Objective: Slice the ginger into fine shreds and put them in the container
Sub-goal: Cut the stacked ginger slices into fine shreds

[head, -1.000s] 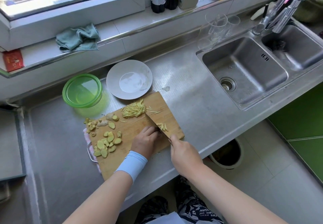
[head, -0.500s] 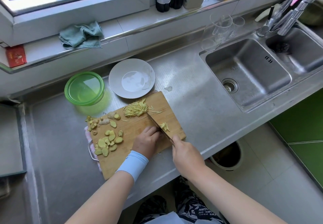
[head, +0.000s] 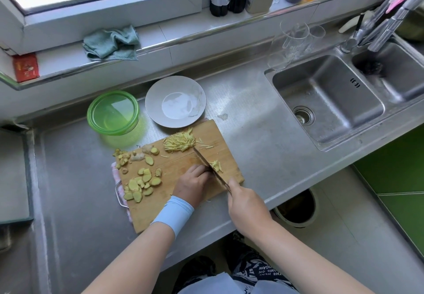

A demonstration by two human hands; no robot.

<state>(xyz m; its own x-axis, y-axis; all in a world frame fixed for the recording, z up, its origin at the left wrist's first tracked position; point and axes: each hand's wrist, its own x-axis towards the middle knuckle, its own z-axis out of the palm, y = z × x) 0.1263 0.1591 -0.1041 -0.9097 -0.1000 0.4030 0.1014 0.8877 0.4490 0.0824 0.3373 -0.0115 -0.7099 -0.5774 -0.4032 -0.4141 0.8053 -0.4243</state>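
A wooden cutting board (head: 174, 204) lies on the steel counter. On its left half lie several ginger slices (head: 142, 182); a pile of fine shreds (head: 180, 142) sits at its far edge. My right hand (head: 246, 204) grips the handle of a knife (head: 207, 166), blade down on the board beside a few fresh shreds (head: 216, 165). My left hand (head: 193, 183), fingers curled, presses down on ginger just left of the blade; that ginger is hidden under the fingers. A green round container (head: 113, 113) stands beyond the board's left corner.
A white plate (head: 197, 100) sits behind the board, next to the green container. To the right is a double sink (head: 330, 100) with taps and glasses (head: 291, 41) near it. A green cloth (head: 112, 43) and bottles rest on the window ledge. A bin (head: 296, 207) stands below the counter edge.
The knife keeps chopping beside my left fingers, and the small heap of fresh shreds right of the blade has grown slightly. My left hand stays in place.
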